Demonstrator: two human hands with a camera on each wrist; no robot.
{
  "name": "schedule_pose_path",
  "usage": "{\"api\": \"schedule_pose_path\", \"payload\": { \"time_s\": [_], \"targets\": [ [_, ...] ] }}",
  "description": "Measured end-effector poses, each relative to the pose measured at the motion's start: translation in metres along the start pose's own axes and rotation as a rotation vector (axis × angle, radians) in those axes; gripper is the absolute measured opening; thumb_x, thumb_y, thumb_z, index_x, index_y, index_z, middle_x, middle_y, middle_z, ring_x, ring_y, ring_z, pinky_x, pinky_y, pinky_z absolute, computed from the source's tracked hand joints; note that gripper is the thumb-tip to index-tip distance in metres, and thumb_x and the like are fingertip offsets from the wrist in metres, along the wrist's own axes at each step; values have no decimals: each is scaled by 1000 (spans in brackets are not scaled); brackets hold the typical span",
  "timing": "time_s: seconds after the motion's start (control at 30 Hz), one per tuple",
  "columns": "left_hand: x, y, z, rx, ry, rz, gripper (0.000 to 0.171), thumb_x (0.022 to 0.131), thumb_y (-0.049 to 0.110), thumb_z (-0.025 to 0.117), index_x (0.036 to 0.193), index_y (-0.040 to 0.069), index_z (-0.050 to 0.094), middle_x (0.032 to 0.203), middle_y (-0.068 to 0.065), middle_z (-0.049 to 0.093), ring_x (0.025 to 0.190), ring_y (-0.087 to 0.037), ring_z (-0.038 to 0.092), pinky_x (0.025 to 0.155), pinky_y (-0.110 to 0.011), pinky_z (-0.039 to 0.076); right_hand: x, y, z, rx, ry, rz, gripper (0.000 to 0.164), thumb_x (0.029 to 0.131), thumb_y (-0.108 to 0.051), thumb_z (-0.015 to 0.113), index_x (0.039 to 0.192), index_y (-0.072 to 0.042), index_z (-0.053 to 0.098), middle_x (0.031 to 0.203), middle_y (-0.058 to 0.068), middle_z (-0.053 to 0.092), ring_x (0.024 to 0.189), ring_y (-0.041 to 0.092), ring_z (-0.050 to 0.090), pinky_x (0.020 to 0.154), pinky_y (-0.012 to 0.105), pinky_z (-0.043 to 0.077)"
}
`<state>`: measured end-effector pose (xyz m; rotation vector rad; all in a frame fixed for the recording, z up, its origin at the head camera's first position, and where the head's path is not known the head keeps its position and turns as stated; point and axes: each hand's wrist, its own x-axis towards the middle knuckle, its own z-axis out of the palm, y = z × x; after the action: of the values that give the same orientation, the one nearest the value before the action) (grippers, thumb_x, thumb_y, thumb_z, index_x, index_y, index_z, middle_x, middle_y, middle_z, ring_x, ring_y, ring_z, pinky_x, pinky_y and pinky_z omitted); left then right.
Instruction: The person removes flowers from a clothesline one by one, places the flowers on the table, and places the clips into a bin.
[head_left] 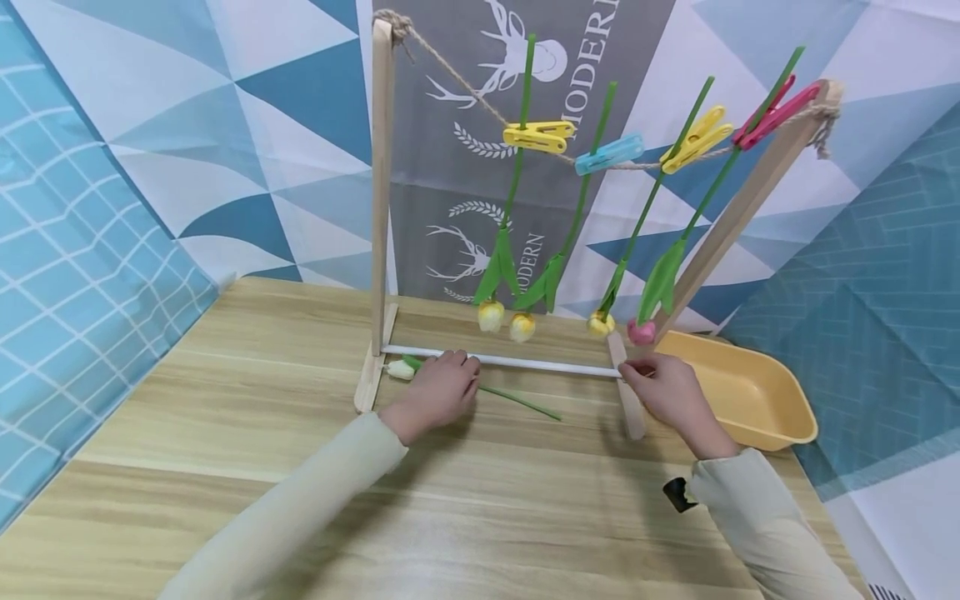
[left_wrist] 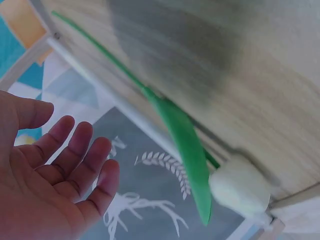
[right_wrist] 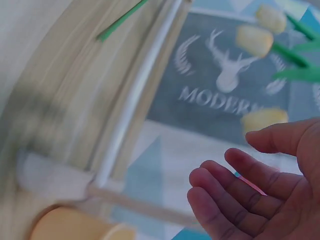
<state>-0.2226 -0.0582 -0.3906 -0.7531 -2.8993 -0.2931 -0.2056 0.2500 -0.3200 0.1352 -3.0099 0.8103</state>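
Observation:
My left hand (head_left: 441, 390) hovers above a white tulip (head_left: 401, 370) lying on the table in front of the frame's white crossbar (head_left: 540, 364). In the left wrist view its fingers (left_wrist: 80, 165) are relaxed and hold nothing; the tulip's green leaf (left_wrist: 185, 150) and stem show in full there. Over by the frame's right foot (head_left: 632, 408) is my right hand (head_left: 667, 393). The right wrist view shows its fingers (right_wrist: 240, 185) loosely bent, with nothing between them.
Several tulips hang head down from a twine, clipped by yellow (head_left: 540, 136), blue (head_left: 611, 154) and red clothespins (head_left: 776, 117). Wooden posts (head_left: 381, 192) hold the twine. A yellow basin (head_left: 780, 404) stands at the right, and patterned cloth (head_left: 315, 108) backs the table.

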Motion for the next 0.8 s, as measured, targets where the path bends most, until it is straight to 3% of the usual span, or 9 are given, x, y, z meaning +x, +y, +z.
{"api": "schedule_pose_path", "payload": {
  "time_s": [0.3, 0.4, 0.6, 0.8],
  "targets": [
    [-3, -9, -37, -147, 122, -23, 19, 95, 20, 48, 97, 6, 60, 85, -4, 60, 77, -20, 56, 71, -37, 48, -2, -40, -5, 33, 63, -107, 26, 92, -24, 58, 102, -3, 68, 91, 12, 68, 79, 21, 61, 70, 35, 50],
    [-1, -12, -48, -194, 139, -34, 20, 96, 20, 47, 99, 5, 60, 88, -6, 62, 82, -21, 59, 75, -37, 48, -1, -52, -12, 60, 79, -136, 27, 93, -27, 57, 103, -5, 68, 92, 11, 68, 80, 21, 61, 74, 37, 50],
    [2, -14, -67, -328, 200, -78, 23, 95, 19, 45, 101, 3, 61, 95, -10, 64, 89, -23, 60, 80, -37, 49, 1, -75, -26, 93, 128, -187, 30, 94, -32, 54, 105, -8, 67, 93, 9, 68, 79, 20, 59, 69, 31, 48],
    [7, -12, -81, -441, 303, -113, 23, 95, 19, 45, 103, 2, 60, 99, -11, 61, 94, -25, 55, 85, -38, 46, 6, -96, -40, 151, 201, -223, 29, 93, -32, 55, 106, -9, 67, 91, 7, 68, 76, 17, 58, 66, 26, 48]
  ]
}}
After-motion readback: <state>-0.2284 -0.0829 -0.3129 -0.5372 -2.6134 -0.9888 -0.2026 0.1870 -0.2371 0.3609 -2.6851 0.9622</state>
